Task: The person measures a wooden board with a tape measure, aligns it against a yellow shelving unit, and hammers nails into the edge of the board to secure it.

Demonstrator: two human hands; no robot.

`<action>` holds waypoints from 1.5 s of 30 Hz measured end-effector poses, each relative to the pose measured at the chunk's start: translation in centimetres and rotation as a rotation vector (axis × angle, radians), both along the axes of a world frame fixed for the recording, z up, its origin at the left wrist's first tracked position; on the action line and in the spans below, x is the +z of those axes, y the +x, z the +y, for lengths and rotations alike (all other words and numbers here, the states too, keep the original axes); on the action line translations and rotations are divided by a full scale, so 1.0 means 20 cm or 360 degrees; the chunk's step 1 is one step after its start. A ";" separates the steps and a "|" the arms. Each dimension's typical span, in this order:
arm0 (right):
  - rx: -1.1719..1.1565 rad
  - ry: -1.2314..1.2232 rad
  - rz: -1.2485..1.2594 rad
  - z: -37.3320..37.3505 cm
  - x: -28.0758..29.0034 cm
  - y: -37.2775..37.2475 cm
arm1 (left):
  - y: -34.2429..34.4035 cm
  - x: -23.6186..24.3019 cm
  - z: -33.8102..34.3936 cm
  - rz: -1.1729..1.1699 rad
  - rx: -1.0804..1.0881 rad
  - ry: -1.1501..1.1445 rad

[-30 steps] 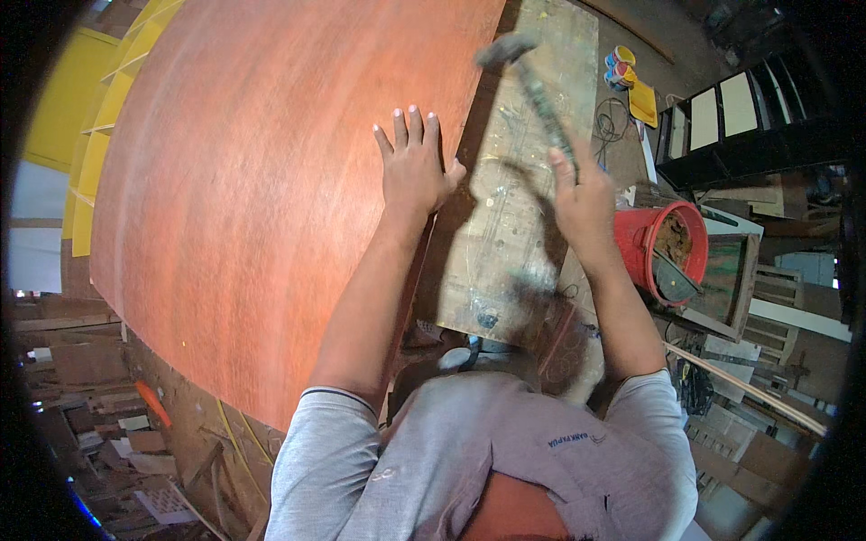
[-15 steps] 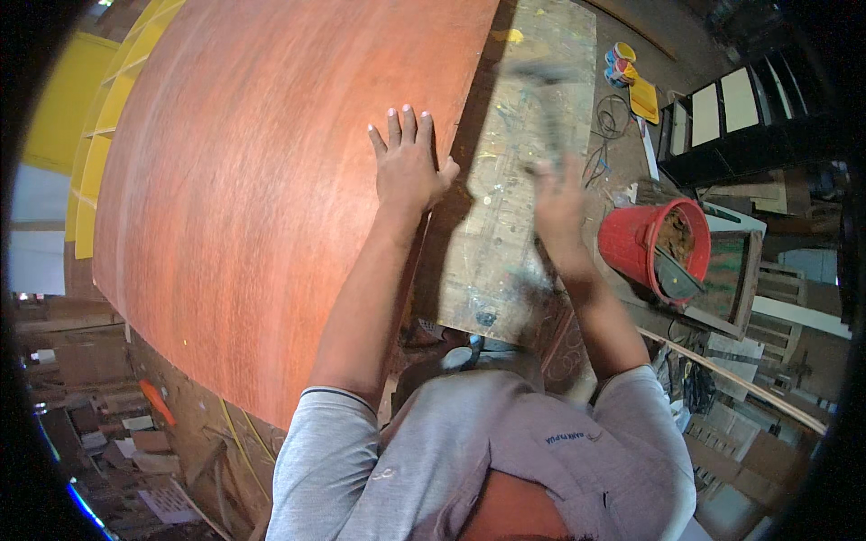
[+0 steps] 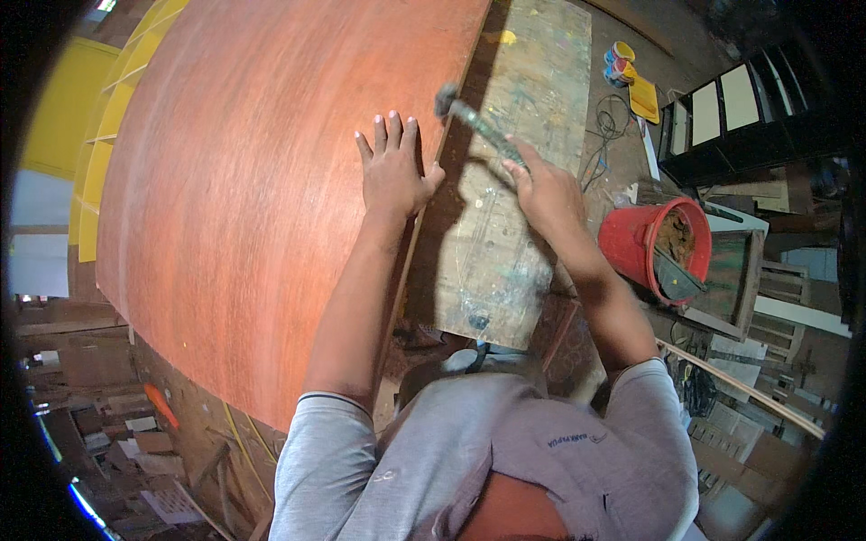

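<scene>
A large reddish-brown wooden panel (image 3: 244,198) fills the left and middle of the view. Flat on its surface near the right edge rests my left hand (image 3: 393,177), fingers spread and the thumb toward that edge. My right hand (image 3: 548,197) grips a hammer (image 3: 485,132) by its handle. The hammer's dark head is at the panel's right edge, just beyond my left fingertips; whether it touches the edge I cannot tell. Under the hammer and right hand lies a paint-spattered workbench board (image 3: 514,234).
A red bucket (image 3: 627,242) holding brownish material stands to the right. Farther back are small paint pots (image 3: 619,63), a yellow tray (image 3: 644,99) and a loose cable (image 3: 612,122). Yellow shelving (image 3: 95,167) borders the panel's far left. A dark cabinet (image 3: 722,117) is at the right.
The hammer has swung from over the workbench leftward to the panel's right edge, my right hand moving with it. My left hand has shifted slightly left, still flat on the panel.
</scene>
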State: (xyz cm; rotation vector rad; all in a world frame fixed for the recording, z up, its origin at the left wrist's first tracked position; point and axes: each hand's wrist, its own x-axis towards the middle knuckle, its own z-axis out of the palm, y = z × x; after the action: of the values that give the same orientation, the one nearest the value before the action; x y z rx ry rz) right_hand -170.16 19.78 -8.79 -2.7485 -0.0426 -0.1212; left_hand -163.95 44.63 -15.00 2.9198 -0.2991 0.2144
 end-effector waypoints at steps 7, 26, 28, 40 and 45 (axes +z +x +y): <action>0.0063 -0.0207 0.0400 -0.02 -0.03 0.03 | 0.02 -0.02 0.00 -0.0023 -0.0005 -0.0061; -0.0081 0.0560 0.0083 -0.63 -0.69 -0.09 | 0.31 -0.01 -0.20 -0.0201 0.0140 -0.0288; -0.0031 0.0622 -0.0078 -0.68 -0.82 -0.07 | 0.43 0.01 -0.26 -0.0128 0.0180 -0.0287; 0.0206 0.0019 0.0219 -0.74 -1.26 -0.04 | 1.93 -0.12 -0.42 -0.0452 0.0024 -0.0001; 0.0244 0.0198 0.0427 -0.79 -1.51 -0.04 | 2.26 -0.15 -0.62 -0.0217 0.0271 0.0077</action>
State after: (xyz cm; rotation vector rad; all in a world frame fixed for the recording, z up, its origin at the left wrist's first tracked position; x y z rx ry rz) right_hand -170.86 3.89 -39.08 -2.6016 -0.1657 0.2766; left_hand -118.72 32.27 -17.95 2.9852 -0.0760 0.4394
